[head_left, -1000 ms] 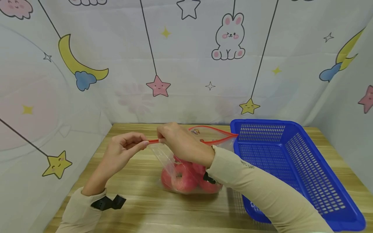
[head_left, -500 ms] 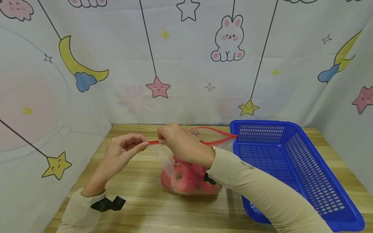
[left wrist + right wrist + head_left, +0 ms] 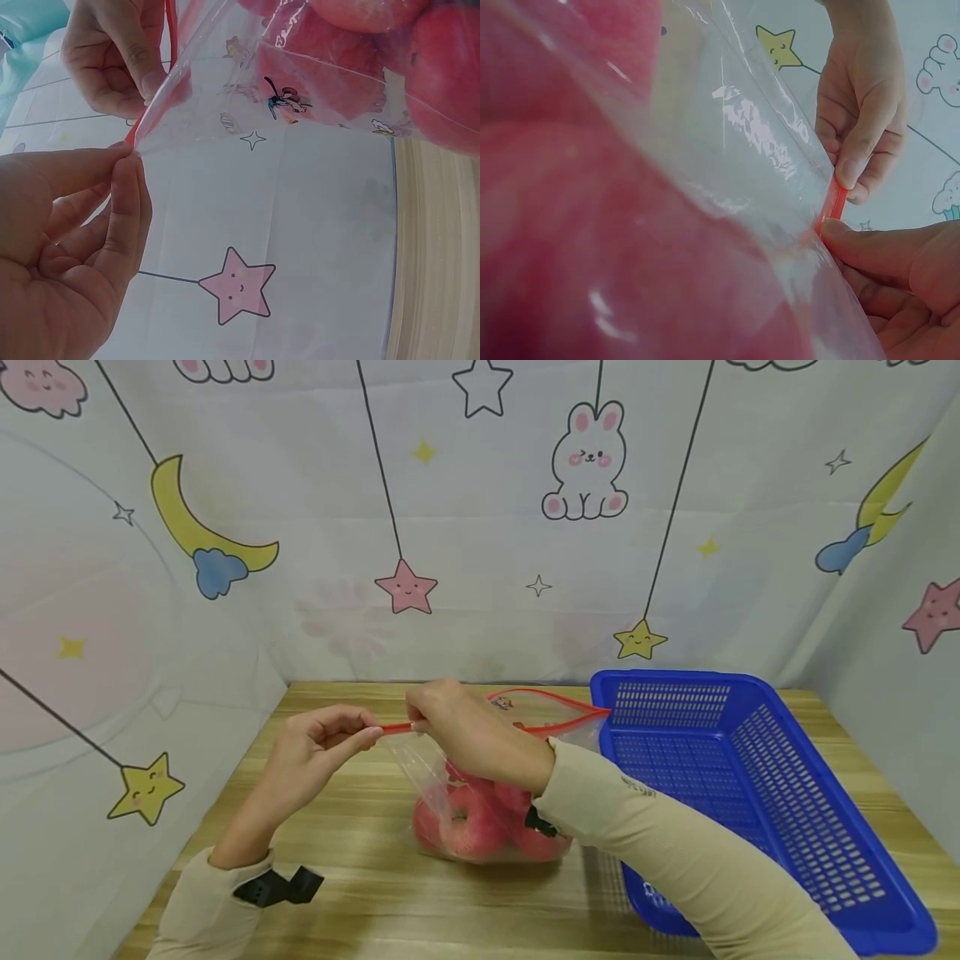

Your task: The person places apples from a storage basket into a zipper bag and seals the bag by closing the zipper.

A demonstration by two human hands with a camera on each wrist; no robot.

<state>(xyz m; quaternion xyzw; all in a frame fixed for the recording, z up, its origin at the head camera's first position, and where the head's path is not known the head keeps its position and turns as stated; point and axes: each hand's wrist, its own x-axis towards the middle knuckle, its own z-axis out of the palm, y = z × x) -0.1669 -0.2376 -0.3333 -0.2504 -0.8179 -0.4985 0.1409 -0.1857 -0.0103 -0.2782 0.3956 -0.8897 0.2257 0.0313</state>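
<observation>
A clear zip bag (image 3: 431,777) with a red zip strip stands on the table, holding several red apples (image 3: 476,831). My left hand (image 3: 318,747) pinches the strip's left end between thumb and fingertips. Close beside it, my right hand (image 3: 468,731) pinches the same strip a short way along. In the left wrist view the bag's red edge (image 3: 133,135) runs between both hands' fingertips. To the right of my right hand the bag's mouth (image 3: 555,706) gapes, its two red edges apart. My right forearm covers part of the apples.
A blue plastic basket (image 3: 675,768) with slotted walls stands on the right of the wooden table (image 3: 337,877), against the bag's right corner. A white printed cloth (image 3: 480,527) hangs behind and at both sides.
Both hands keep their pinch on the zip strip with hardly any movement. The whole head view has shifted slightly downward in the picture.
</observation>
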